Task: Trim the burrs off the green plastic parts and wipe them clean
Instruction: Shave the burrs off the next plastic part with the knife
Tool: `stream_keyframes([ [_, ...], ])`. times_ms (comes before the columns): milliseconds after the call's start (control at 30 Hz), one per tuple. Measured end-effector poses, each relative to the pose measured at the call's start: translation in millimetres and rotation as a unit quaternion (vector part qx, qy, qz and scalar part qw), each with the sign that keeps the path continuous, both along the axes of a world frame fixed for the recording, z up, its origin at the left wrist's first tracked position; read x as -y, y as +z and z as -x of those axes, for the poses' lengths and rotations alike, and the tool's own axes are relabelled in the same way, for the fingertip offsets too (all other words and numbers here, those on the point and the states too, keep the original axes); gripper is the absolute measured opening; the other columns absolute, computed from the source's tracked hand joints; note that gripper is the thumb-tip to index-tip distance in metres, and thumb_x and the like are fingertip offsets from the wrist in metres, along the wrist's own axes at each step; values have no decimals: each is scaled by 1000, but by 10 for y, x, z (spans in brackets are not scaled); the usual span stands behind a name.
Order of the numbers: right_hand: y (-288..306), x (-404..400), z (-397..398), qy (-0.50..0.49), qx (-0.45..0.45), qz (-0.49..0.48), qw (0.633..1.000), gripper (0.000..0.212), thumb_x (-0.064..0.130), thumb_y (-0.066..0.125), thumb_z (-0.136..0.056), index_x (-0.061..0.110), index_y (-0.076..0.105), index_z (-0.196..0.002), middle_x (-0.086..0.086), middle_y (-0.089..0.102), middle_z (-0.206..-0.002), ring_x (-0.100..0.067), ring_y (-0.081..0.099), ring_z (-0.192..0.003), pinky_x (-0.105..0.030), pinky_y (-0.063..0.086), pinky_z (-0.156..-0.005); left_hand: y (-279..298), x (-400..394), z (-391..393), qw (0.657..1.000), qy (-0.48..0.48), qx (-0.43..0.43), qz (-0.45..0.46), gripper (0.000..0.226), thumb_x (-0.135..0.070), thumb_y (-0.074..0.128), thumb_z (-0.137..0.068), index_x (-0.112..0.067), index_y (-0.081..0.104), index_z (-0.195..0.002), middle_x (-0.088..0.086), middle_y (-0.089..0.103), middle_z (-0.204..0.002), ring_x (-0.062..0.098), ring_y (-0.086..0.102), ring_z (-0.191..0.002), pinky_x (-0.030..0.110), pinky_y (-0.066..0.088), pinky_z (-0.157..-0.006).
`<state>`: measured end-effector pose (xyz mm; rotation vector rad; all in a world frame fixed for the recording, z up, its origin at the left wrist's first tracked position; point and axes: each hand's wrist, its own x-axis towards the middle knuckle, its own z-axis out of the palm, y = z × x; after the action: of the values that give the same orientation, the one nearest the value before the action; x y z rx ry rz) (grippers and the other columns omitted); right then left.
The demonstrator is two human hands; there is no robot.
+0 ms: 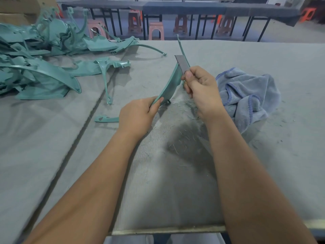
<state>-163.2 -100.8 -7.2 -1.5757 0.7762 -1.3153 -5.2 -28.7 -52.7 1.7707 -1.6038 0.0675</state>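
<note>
**Blade set against the part's upper edge**

At frame centre the green part (169, 86) runs lengthwise from lower left up to the upper right. The left hand (139, 117) pinches its lower end, thumb on top. The right hand (200, 88), nearer the upper end, curls closed round a flat grey blade (182, 65) touching the part's edge, above the bench (263, 155); a blue cloth (246, 95) lies just right

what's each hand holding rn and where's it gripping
The left hand grips the near end of a curved green plastic part. The right hand pinches a flat grey blade by its lower end, against the part's edge.
</note>
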Motion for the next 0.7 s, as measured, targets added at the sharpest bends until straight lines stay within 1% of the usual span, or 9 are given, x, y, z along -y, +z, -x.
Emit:
stream_keyframes([
  [100,-38,50,84,24,-25,-13,999,25,12,48,-100,15,57,-76,1,39,-55,-10,31,-51,-23,24,-50,7,10,-5,1000,5,-5,-2,54,-47,42,-100,-31,34,-49,-6,31,-41,9,33,-42,30,15,-46],
  [200,-127,35,121,55,-142,-40,987,28,12,50,-97,18,59,-71,9,43,-46,-8,33,-45,-24,24,-47,9,41,-27,1000,17,-22,-3,54,-48,39,-101,-26,29,-53,-6,34,-44,11,36,-45,31,19,-46],
  [233,-136,26,122,57,-144,-48,987,28,11,50,-98,17,59,-71,10,43,-45,-7,34,-44,-22,25,-46,5,47,-31,1000,18,-25,-5,54,-48,39,-101,-25,29,-53,-6,34,-45,11,36,-45,31,19,-46],
  [333,-28,34,131,33,-46,-38,998,26,15,49,-98,18,59,-74,6,45,-51,-9,35,-49,-19,29,-48,-6,49,-39,999,20,-32,-11,55,-50,38,-101,-23,29,-54,-6,32,-43,12,34,-44,31,20,-46],
  [400,70,48,141,18,-4,-22,1000,25,16,46,-99,19,60,-79,6,52,-56,-10,42,-53,-17,37,-53,-8,52,-41,999,23,-35,-13,56,-51,37,-100,-22,29,-54,-5,32,-43,12,34,-44,31,20,-46],
  [500,132,49,87,16,-36,6,999,23,15,43,-101,19,61,-86,2,63,-67,-12,55,-61,-19,46,-65,-10,61,-40,999,25,-33,-13,55,-51,37,-100,-22,29,-54,-5,32,-43,11,34,-43,31,19,-46],
  [567,160,50,32,23,-60,21,998,22,14,44,-102,17,61,-90,-4,64,-72,-16,57,-65,-24,49,-71,-10,63,-38,999,25,-31,-13,55,-51,38,-100,-21,30,-55,-4,33,-43,11,34,-44,31,19,-46],
  [633,195,47,-9,21,-74,29,997,21,12,46,-101,17,63,-90,-6,60,-71,-14,53,-62,-23,48,-68,-4,60,-42,999,25,-30,-12,55,-51,38,-100,-21,29,-54,-4,33,-43,11,34,-44,31,18,-46],
  [700,191,28,-42,7,-91,34,995,23,11,47,-100,20,65,-88,-4,53,-66,-9,46,-58,-17,42,-61,1,58,-45,999,22,-30,-13,55,-50,39,-100,-21,28,-54,-4,33,-43,11,34,-44,31,17,-46],
])
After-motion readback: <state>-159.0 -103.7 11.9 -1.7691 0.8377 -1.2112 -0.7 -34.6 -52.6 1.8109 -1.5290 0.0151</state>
